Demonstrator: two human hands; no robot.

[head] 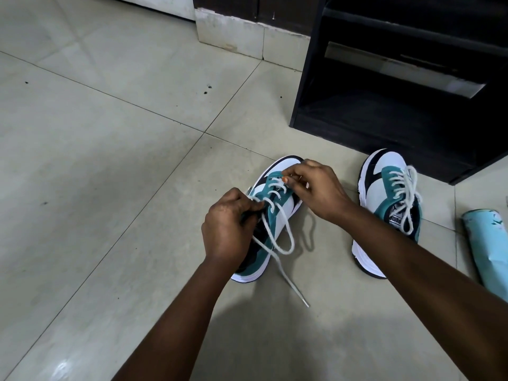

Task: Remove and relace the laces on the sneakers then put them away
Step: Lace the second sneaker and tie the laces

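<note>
Two white, teal and black sneakers stand on the tiled floor. The left sneaker [286, 204] is between my hands, toe pointing away. Its white lace [283, 243] runs through the upper eyelets, hangs in a loop over the side, and one end trails on the floor toward me. My left hand [229, 226] pinches the lace at the shoe's left side near the tongue. My right hand [316, 185] pinches the lace at the eyelets nearer the toe. The right sneaker [384, 193] stands apart to the right, fully laced with loose loops on top.
A black shoe rack [412, 105] with open shelves stands just beyond the sneakers at the upper right. A light blue cylinder [486, 243] lies on the floor at the far right. A wall corner [228, 26] is at the top. Open floor tiles stretch to the left.
</note>
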